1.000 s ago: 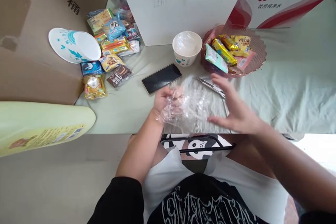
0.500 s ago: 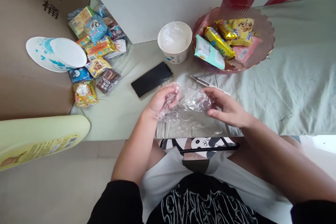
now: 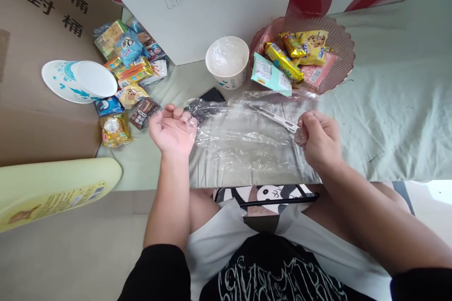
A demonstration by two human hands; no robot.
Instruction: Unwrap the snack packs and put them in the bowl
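A sheet of clear plastic film (image 3: pixel 247 146) is stretched out low over the bed-like cloth surface, between my two hands. My left hand (image 3: pixel 173 131) is turned palm up, its curled fingers closed on the film's left end. At the other end, my right hand (image 3: pixel 319 138) makes a fist around the film's edge. Beneath the film, close to my right hand, lies a slim white and grey utility knife (image 3: pixel 277 117). A dark phone (image 3: pixel 212 95) is partly covered by the film beyond my left hand.
A paper tub (image 3: pixel 229 68) with crumpled clear plastic inside stands behind the film. Right of it sits a pink scalloped bowl (image 3: pixel 341 63) of wrapped snacks. Several snack packets (image 3: pixel 132 73) and a white paper bowl (image 3: pixel 97 80) are at left, beside a cardboard box (image 3: pixel 45 122) and a yellow bottle (image 3: pixel 70 178).
My hands have moved apart, left hand leftward and right hand rightward. The bunched film between them is now spread wide, and it covers part of the phone and knife.
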